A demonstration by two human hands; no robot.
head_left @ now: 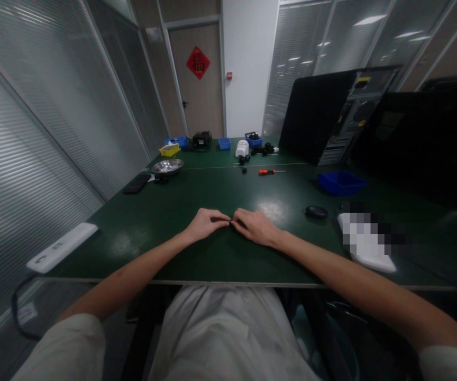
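Both hands meet fingertip to fingertip just above the green table [197,254]. My left hand [204,224] pinches one side of a tiny dark piece [230,221], its thumb and forefinger stretched toward the right. From the other side my right hand [255,226] has its fingers curled and closed at the same piece. The piece is mostly covered by the fingertips and too small to name. Beyond the hands an orange and black screwdriver [268,172] lies flat, with a small black part [244,170] to its left.
A metal bowl [167,167] and a phone [137,183] are at the left. A computer mouse [316,212] and blue tray [341,182] lie right, before a computer tower [318,114]. A white power strip [62,247] sits near the left edge. Small trays and black parts stand at the back.
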